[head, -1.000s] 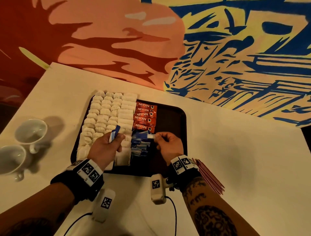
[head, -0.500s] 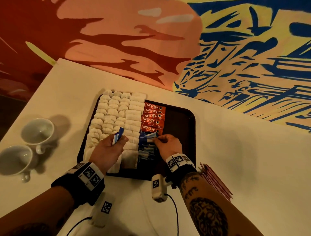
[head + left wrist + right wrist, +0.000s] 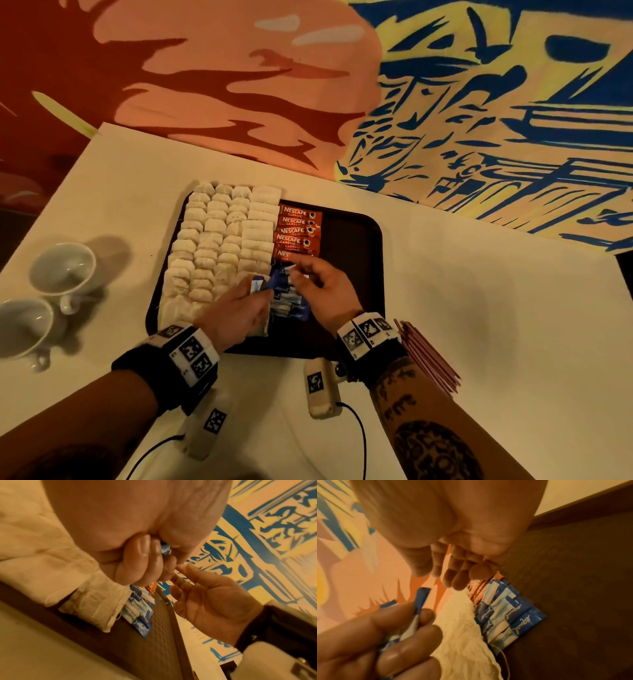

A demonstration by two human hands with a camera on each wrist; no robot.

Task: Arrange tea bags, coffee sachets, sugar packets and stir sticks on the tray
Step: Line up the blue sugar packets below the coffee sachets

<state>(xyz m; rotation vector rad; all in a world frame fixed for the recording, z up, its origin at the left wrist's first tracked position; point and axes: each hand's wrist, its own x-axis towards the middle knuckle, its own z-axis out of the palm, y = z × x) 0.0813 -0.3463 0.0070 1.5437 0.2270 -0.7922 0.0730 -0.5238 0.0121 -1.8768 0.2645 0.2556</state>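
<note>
Gripped blue sugar packets (image 3: pixel 257 285) in left hand (image 3: pixel 236 313), lower centre; right hand (image 3: pixel 323 291) relaxed, empty, above tray (image 3: pixel 352 260). Mid sugar row; next probably needed another packet passed over and laid.

Head view high above, facing down at tray (image 3: pixel 356 260) and wall, both wrist views close under palms, sharing blue packets (image 3: pixel 137 608) (image 3: pixel 510 616)

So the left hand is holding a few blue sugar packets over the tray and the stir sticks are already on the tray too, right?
Not quite. The left hand does hold blue sugar packets over the tray, but the head view shows the stir sticks lying on the white table, off the tray beside the right wrist.
</note>
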